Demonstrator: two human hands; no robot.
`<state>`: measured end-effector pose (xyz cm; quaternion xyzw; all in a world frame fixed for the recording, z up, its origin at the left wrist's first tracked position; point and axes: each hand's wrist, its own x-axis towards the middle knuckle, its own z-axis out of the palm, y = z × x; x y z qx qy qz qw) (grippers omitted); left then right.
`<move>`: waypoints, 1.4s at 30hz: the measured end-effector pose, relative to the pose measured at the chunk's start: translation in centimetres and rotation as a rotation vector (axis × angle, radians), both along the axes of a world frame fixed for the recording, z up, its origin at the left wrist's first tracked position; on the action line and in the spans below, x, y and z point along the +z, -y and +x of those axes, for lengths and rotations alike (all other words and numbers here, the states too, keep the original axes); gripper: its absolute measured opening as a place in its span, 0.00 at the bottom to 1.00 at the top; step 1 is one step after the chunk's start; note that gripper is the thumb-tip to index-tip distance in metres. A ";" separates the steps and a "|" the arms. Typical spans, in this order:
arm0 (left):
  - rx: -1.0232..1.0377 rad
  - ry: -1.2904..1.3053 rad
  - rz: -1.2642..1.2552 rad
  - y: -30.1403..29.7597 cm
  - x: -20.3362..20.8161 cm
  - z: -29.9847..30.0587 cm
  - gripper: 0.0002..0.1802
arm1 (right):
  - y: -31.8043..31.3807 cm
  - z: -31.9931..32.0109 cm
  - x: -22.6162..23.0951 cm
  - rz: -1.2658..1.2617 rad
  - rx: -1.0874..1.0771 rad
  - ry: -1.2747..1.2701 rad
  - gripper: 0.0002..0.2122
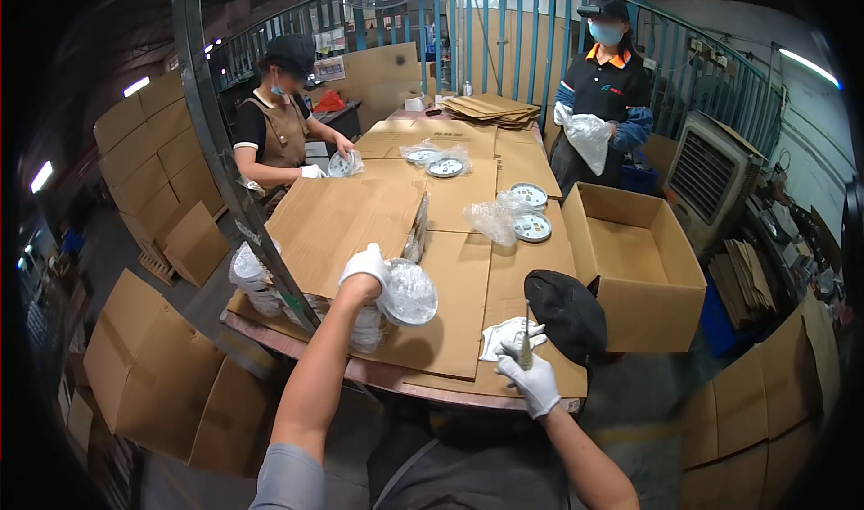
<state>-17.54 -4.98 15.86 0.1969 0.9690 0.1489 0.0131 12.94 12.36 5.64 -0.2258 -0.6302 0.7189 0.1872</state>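
Note:
My left hand (364, 271), in a white glove, grips the edge of a round disc in clear plastic wrap (409, 294), beside a cardboard-topped stack. The wrap hides the disc's details. In a white glove too, my right hand (535, 386) is closed around a slim tool with a greenish handle (526, 352), its thin end pointing up. Just beyond it lies a loose white glove (506, 337), next to a black cloth item (567, 312) like a cap or bag. Farther off, round pale discs (531, 227) lie partly in clear plastic on the cardboard.
An open cardboard box (639, 280) stands at the right. Wrapped discs (261, 280) are stacked beneath a cardboard sheet (346, 226), beside a metal post (216, 123). Across the table, one co-worker (279, 123) handles a disc; another (605, 96) holds a plastic-wrapped piece.

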 end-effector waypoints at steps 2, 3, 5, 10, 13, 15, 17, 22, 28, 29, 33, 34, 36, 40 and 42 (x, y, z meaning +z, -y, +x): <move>-0.046 0.012 0.092 -0.8 0.7 3.3 0.24 | 1.0 -0.8 0.9 0.025 -0.020 -0.025 0.23; -0.102 0.038 0.301 -1.1 0.3 5.3 0.23 | 0.5 -1.2 0.2 0.045 0.004 0.009 0.23; -0.183 0.110 0.602 -0.9 -1.6 8.1 0.24 | 1.3 -1.3 1.3 -0.004 0.002 -0.033 0.22; -0.292 0.428 0.815 -0.2 -5.4 14.0 0.29 | 0.8 0.3 3.1 -0.004 -0.032 -0.117 0.11; -0.286 0.678 0.804 1.5 -7.8 15.9 0.17 | 0.2 1.5 4.0 -0.035 -0.005 -0.100 0.08; -0.269 0.875 0.937 2.6 -9.6 16.8 0.17 | -0.7 2.4 3.7 -0.192 0.140 0.012 0.08; -0.246 1.070 1.066 3.1 -11.4 17.8 0.16 | -0.6 3.2 3.6 -0.230 0.180 0.019 0.08; -0.113 1.263 1.452 2.5 -12.6 20.1 0.24 | 0.0 4.0 2.8 -0.435 0.171 -0.055 0.10; -0.087 1.160 1.757 1.3 -13.5 21.2 0.30 | 2.2 4.6 3.6 -0.375 0.093 -0.122 0.20; -0.088 1.086 1.737 1.3 -14.0 21.2 0.31 | 2.3 4.8 3.3 -0.303 0.121 -0.149 0.24; 0.017 0.834 1.694 0.5 -14.2 21.7 0.33 | 3.1 4.1 2.0 0.248 0.041 -0.083 0.24; 0.018 0.836 1.693 0.3 -14.0 21.8 0.33 | 2.9 4.3 1.7 0.248 0.040 -0.081 0.24; 0.035 0.838 1.880 0.0 -12.7 22.0 0.34 | 2.9 4.3 1.9 0.485 0.010 -0.006 0.22; 0.016 0.997 1.899 0.4 -11.6 22.4 0.32 | 3.1 4.3 0.3 0.033 -0.035 -0.069 0.20; -0.049 0.988 1.868 -0.1 -11.8 22.9 0.25 | 3.8 3.7 -2.5 -0.388 0.034 -0.092 0.19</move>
